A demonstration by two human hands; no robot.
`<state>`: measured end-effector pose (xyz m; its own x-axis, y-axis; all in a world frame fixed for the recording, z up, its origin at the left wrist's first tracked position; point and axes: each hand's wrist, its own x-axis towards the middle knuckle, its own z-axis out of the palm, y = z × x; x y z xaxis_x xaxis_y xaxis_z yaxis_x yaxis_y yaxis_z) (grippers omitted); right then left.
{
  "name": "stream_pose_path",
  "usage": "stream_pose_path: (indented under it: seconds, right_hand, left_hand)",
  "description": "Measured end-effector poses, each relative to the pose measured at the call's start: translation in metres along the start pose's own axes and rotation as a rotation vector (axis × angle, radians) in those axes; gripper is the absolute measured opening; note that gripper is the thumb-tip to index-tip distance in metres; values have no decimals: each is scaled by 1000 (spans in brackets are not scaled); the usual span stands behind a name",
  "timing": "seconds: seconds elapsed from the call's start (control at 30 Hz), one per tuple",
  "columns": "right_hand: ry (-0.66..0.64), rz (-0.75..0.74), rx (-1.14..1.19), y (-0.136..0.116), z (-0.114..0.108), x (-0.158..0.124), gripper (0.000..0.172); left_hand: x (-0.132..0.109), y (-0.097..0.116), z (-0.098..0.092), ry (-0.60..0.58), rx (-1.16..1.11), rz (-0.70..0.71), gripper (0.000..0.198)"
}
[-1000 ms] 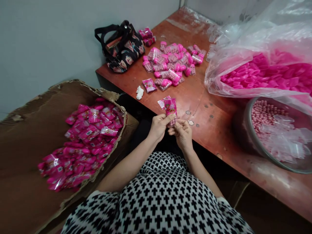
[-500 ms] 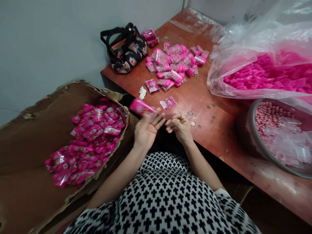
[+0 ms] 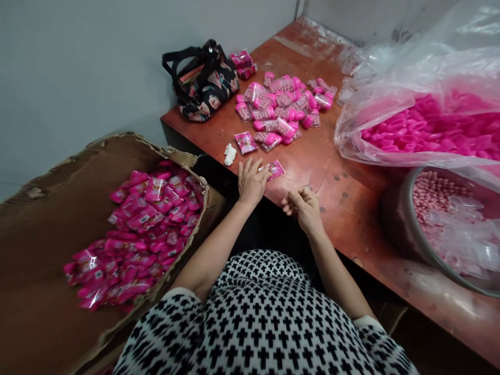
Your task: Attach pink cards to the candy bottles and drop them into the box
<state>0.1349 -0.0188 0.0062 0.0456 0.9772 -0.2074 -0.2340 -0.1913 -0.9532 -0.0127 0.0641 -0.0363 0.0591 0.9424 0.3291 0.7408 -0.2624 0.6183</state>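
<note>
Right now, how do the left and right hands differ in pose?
The left hand has its fingers extended and apart; the right hand has its fingers curled in. The left hand partly covers a pink packet on the table; the right hand is clear of it. Both are bare.

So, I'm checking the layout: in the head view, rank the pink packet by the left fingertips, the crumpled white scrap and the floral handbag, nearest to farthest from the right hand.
From the right hand:
1. Pink packet, just ahead and to its left.
2. Crumpled white scrap, farther left.
3. Floral handbag, farthest, ahead and left.
</note>
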Motion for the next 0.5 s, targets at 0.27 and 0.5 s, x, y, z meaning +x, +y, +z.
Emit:
stream_pose_path:
  seconds: [0.27,0.5]
  right_hand:
    - [140,-140,-130,-2,6,30,30]
    - [31,-130,-35,-9,9,61,39]
  left_hand:
    - [-10,3,2,185,-154,77,20]
    - [-27,33,-25,67,-537,-107,35]
